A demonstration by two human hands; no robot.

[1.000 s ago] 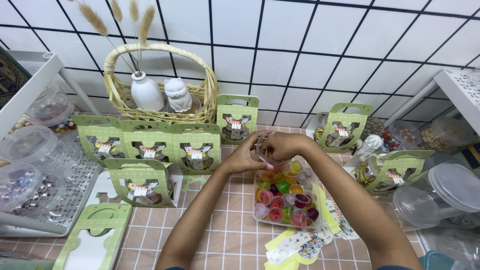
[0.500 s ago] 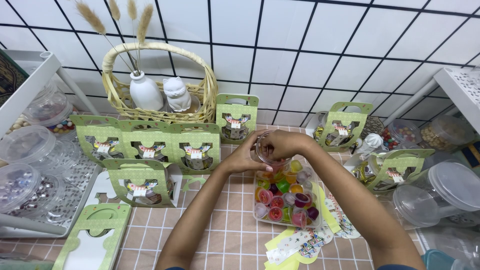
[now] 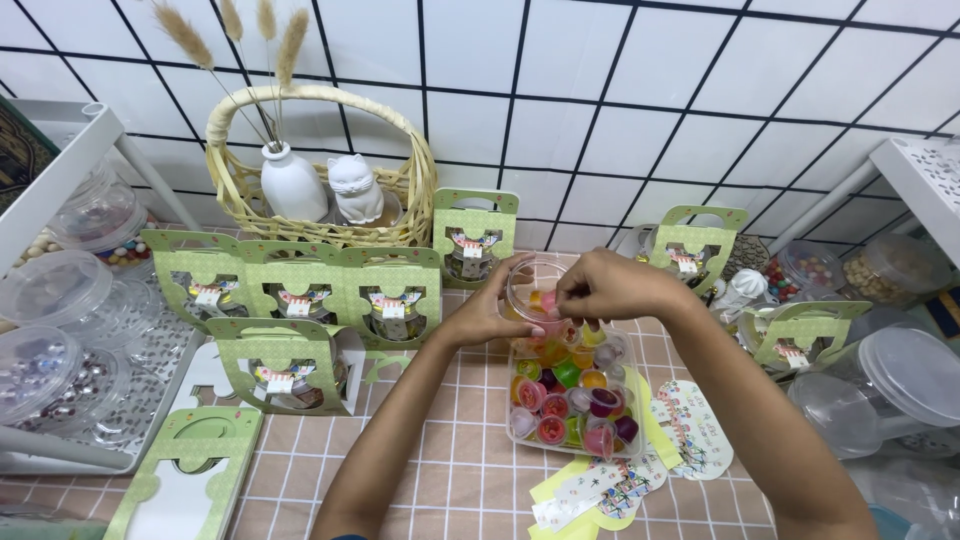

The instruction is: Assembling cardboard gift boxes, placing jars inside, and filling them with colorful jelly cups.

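A person works at a pink tiled table, both hands meeting over a clear tray packed with small coloured jelly cups. The left hand wraps around a small clear plastic jar, holding it tilted just above the tray's far end. The right hand reaches over the jar's open mouth with fingertips pinched on a small pink jelly cup at the rim. Green cardboard gift boxes stand in rows to the left, in front of a wicker basket holding a white vase and a white cat figurine. Clear lidded tubs sit to the right, and printed paper tags lie beside the tray.
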